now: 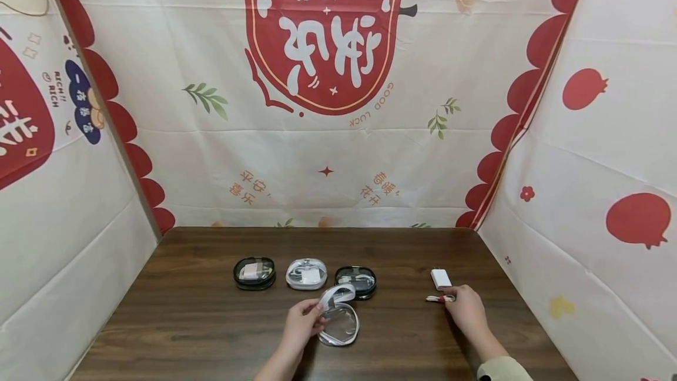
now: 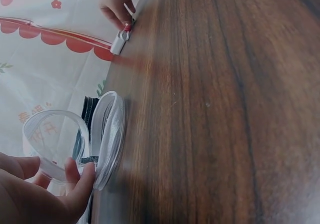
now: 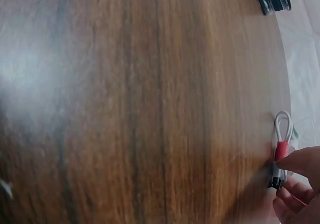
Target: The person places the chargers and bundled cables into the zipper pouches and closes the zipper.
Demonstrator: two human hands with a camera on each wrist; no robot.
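Observation:
My left hand point(image 1: 302, 323) pinches the raised lid of a clear oval pouch with white edging point(image 1: 355, 328). The pouch stands open on the table, and its transparent lower half shows nothing inside. In the left wrist view thumb and fingers are on the white rim point(image 2: 55, 170). On the right side, my right hand point(image 1: 468, 310) pinches a bundled white cable point(image 1: 433, 298) with a red tie point(image 3: 282, 150). The cable's loop points away from the fingers in the right wrist view. Just behind it lies a white charger plug point(image 1: 441, 278), apart from the pouch.
Three closed pouches stand in a row behind the open one: a black-edged one point(image 1: 254, 274), a white-edged one point(image 1: 307, 274) and another black-edged one point(image 1: 365, 280), with chargers or cables visible inside. Printed cloth walls point(image 1: 328, 157) border the brown wooden table point(image 1: 201, 334).

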